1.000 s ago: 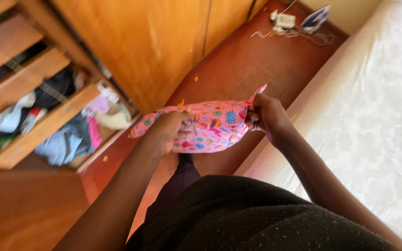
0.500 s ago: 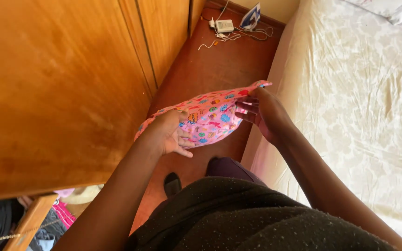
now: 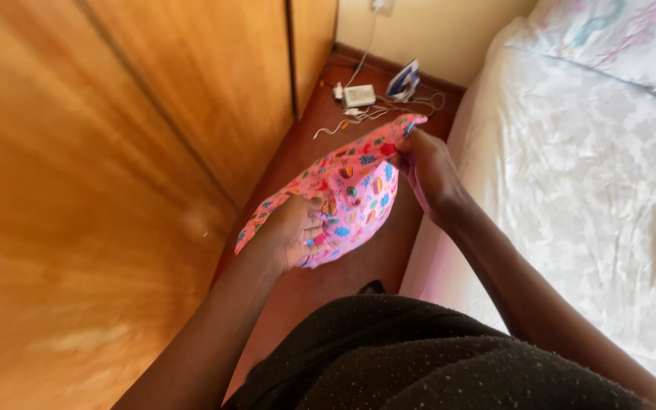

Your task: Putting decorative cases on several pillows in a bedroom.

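Note:
I hold a small pink cloth (image 3: 354, 193) printed with many colourful shapes between both hands, above the red-brown floor. My left hand (image 3: 290, 231) grips its lower left part, fingers curled into the fabric. My right hand (image 3: 427, 168) pinches its upper right corner. The cloth sags between the two hands. My dark speckled top fills the bottom of the view.
A tall wooden wardrobe (image 3: 115, 152) with shut doors runs along the left. A bed with a white patterned sheet (image 3: 594, 182) and a pillow (image 3: 609, 34) lies on the right. On the floor (image 3: 305, 152) by the far wall sit a clothes iron (image 3: 405, 82), a white box (image 3: 358, 95) and cables.
The view has swung from the open shelves of clothes toward the far wall and the bed. Both hands kept the pink cloth, and the left hand closed its fingers on it again.

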